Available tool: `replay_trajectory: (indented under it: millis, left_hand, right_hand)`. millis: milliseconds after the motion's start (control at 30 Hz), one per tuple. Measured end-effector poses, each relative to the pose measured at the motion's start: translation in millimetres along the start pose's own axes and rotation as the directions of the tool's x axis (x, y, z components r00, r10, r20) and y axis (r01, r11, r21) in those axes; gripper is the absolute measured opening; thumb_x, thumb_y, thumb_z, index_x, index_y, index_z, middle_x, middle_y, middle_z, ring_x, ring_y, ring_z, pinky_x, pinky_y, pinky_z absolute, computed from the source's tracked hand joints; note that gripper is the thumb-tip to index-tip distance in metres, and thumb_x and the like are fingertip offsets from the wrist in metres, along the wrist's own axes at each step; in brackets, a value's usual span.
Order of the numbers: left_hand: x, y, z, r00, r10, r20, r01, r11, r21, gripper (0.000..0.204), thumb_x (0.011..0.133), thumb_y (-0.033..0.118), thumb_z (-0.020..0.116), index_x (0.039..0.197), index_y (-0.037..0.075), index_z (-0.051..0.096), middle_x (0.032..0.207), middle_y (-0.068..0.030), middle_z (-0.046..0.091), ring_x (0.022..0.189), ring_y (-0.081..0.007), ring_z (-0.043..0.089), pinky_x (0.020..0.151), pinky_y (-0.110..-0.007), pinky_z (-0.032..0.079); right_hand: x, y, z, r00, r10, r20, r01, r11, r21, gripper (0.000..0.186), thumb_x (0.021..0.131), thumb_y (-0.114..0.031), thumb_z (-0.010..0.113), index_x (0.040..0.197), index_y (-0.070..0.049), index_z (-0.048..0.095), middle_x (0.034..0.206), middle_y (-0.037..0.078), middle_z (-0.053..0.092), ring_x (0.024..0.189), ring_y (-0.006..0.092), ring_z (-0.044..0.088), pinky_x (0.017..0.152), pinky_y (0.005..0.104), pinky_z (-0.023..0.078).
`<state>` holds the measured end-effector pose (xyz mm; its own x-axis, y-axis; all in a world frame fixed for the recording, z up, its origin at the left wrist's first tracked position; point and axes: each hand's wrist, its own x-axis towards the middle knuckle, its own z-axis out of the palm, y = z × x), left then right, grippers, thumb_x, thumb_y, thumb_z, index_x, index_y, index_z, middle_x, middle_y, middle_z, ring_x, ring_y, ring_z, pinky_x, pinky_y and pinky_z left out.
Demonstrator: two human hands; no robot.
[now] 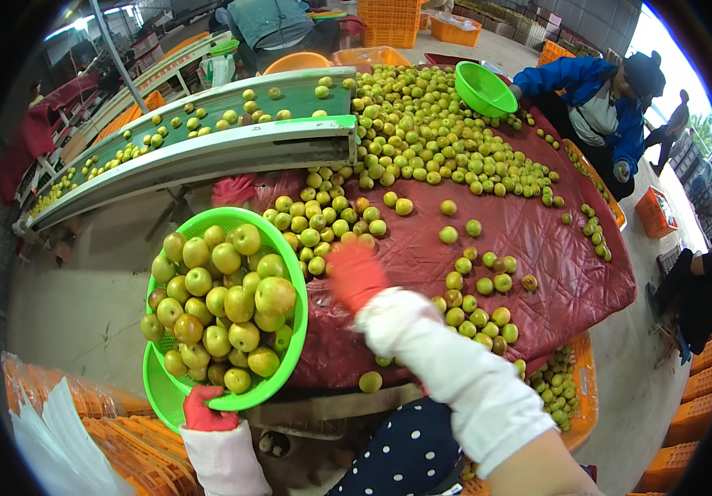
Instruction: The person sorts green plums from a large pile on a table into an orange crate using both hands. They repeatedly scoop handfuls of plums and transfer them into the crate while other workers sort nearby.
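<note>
My left hand [210, 411], in a red glove, grips the lower rim of a bright green plastic basket [295, 263] heaped with yellow-green round fruit [240, 306]; another green rim shows under it at the left. My right hand [354, 273], also red-gloved below a white sleeve, is blurred over the red padded cover [538, 248] of the table, just right of the full basket and beside a loose cluster of fruit [323, 221]. Whether its fingers hold anything cannot be made out. More fruit lies scattered at the right and piled toward the back.
A sorting conveyor [207, 174] with fruit runs along the back left. An empty green basket [485, 89] sits at the far edge. A person in blue [571, 83] works at the right; others are farther off. Orange crates [124, 463] stand lower left, with more at the right and back.
</note>
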<state>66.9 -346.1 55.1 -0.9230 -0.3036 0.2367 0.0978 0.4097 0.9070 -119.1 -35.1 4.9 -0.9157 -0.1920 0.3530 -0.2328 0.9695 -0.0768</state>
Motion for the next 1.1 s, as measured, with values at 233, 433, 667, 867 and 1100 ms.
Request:
replay_trajectory:
  millis: [233,433,667,867,1100]
  left_hand:
    - [6.5,2.5,11.8,0.994,0.105,0.041,-0.105,0.994,0.01,0.025,0.068,-0.002,0.072,0.086,0.004,0.056,0.087,-0.0155,0.061,0.08,-0.027,0.061,0.077,-0.037,0.05]
    - [6.2,-0.3,61.2,0.946,-0.307,0.105,0.324,0.865,-0.384,0.016,0.071,-0.011,0.061,0.079,0.002,0.056,0.085,-0.0105,0.06,0.073,-0.0196,0.06,0.057,-0.026,0.047]
    - [-14.2,-19.6,87.3,0.962,-0.144,0.23,0.184,0.969,-0.164,0.022,0.07,-0.014,0.064,0.086,0.0,0.059,0.088,-0.0108,0.054,0.074,-0.0185,0.057,0.056,-0.028,0.047]
    - [-3.1,1.9,107.8,0.693,-0.644,0.325,0.629,0.321,-0.708,0.007,0.077,0.002,0.057,0.079,0.001,0.051,0.074,-0.0097,0.051,0.054,-0.0184,0.049,0.044,-0.028,0.039]
    - [-13.0,-32.8,149.2,0.792,-0.571,0.214,0.548,0.511,-0.663,0.013,0.078,0.007,0.06,0.091,0.003,0.057,0.084,-0.008,0.057,0.065,-0.0185,0.054,0.047,-0.03,0.041]
  right_hand:
    - [60.0,-97.6,75.0,0.941,-0.195,0.275,0.232,0.967,-0.108,0.036,0.087,-0.023,0.049,0.119,-0.007,0.057,0.123,0.019,0.05,0.121,0.038,0.045,0.101,0.0574,0.029]
    - [62.8,-5.6,90.4,0.932,0.177,0.318,-0.025,0.902,-0.43,0.044,0.095,-0.03,0.041,0.131,-0.006,0.051,0.142,0.023,0.035,0.132,0.0444,0.034,0.105,0.0685,0.018]
    - [-10.0,97.1,-4.2,0.794,0.557,0.243,-0.258,0.671,-0.696,0.045,0.1,-0.026,0.035,0.141,-0.009,0.043,0.154,0.021,0.027,0.141,0.0405,0.028,0.108,0.0696,0.014]
    - [-59.4,8.7,-46.1,0.858,-0.037,0.513,0.117,0.985,-0.125,0.052,0.09,-0.034,0.046,0.138,-0.013,0.046,0.139,0.012,0.048,0.131,0.0342,0.039,0.11,0.0621,0.02]
    - [-102.3,112.3,-54.9,0.966,0.069,0.249,-0.055,0.996,-0.064,0.042,0.087,-0.036,0.056,0.126,-0.021,0.06,0.138,0.005,0.05,0.131,0.0327,0.039,0.111,0.0596,0.018]
